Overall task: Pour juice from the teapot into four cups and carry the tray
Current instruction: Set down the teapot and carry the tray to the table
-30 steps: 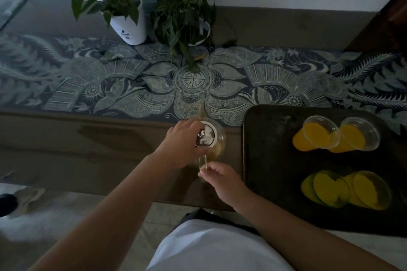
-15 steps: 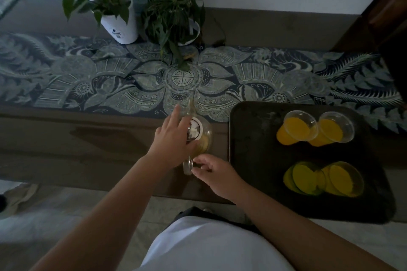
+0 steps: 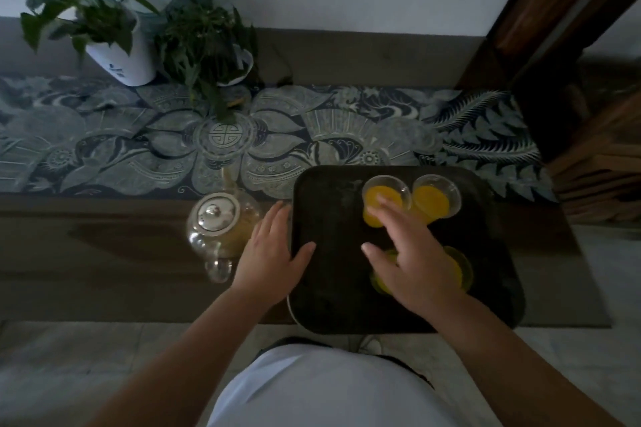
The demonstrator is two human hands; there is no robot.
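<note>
at tray (image 3: 322, 302) left rim: left hand (image 3: 268, 255) spread flat; teapot (image 3: 222, 222) beside, unheld.

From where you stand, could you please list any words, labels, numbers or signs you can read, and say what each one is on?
White plant pot: a small dark mark near its base, too small and blurred to read.
Patterned table runner: a round ornamental emblem at its middle, a design, not readable words.
Teapot, tray, cups: no text visible.
</note>
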